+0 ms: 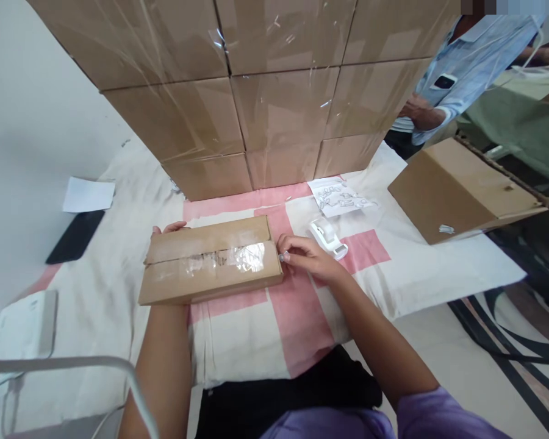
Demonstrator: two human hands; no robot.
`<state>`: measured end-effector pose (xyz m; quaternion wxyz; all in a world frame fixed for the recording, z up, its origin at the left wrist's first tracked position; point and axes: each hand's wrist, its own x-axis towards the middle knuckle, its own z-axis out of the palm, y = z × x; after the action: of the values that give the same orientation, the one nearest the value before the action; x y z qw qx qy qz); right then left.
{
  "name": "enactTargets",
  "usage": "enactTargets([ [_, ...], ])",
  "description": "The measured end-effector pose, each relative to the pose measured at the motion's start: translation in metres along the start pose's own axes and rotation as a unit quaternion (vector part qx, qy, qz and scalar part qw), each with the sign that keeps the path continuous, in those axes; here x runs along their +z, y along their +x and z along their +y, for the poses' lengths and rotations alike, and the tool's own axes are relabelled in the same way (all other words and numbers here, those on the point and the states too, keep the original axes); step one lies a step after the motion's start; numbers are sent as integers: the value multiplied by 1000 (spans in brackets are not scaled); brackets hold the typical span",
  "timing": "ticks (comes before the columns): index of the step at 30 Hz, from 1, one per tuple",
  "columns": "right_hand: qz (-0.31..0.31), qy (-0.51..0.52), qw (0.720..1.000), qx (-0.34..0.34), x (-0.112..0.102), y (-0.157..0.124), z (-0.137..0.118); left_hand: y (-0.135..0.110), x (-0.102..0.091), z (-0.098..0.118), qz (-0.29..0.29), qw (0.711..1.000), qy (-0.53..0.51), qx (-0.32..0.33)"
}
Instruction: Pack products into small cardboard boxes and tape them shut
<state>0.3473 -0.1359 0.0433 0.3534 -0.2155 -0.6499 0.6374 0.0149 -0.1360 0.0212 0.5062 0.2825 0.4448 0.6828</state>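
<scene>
A flat, long cardboard box (205, 280) lies in front of me, with its top flaps meeting along a lengthwise seam. Shiny clear tape (249, 258) covers part of that seam toward the right end. My left hand (170, 228) grips the box from its far left side; the forearm passes beneath the near edge, and only some fingers show. At the right end, my right hand (304, 253) pinches a small shiny bit that looks like the tape's end, close against the box edge. Just beyond that hand sits a white tape dispenser (328, 238).
Stacked cardboard boxes (283, 110) wrapped in clear film stand behind. An open cardboard box (443, 189) is at right, near a person in a blue shirt (476, 67). A drawn-on paper (341, 196), black phone (75, 236) and white device (25, 326) lie on the cloth.
</scene>
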Motion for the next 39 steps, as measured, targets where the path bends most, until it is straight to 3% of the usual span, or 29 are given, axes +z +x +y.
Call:
enactTargets([
  [6,27,-43,999,-11,9,4,11,2,-8,-2,-10,1000,1,-5],
  [12,63,-83,993,50,10,4,13,-4,-4,2,-19,1000,5,-23],
  [16,67,-73,993,57,8,4,14,-3,-3,2,-27,999,7,-18],
  [23,51,-111,988,93,13,3,6,-17,10,8,-89,995,-29,-33],
  [27,-7,-45,996,77,14,5,7,-18,12,6,-89,996,18,-19],
  [30,-8,-15,997,80,12,5,11,-16,12,3,-75,996,51,-10],
  [35,-28,-136,990,28,19,0,9,-13,11,6,-11,999,38,6],
  [39,5,-290,957,4,38,-8,3,-5,3,8,8,997,73,-26],
])
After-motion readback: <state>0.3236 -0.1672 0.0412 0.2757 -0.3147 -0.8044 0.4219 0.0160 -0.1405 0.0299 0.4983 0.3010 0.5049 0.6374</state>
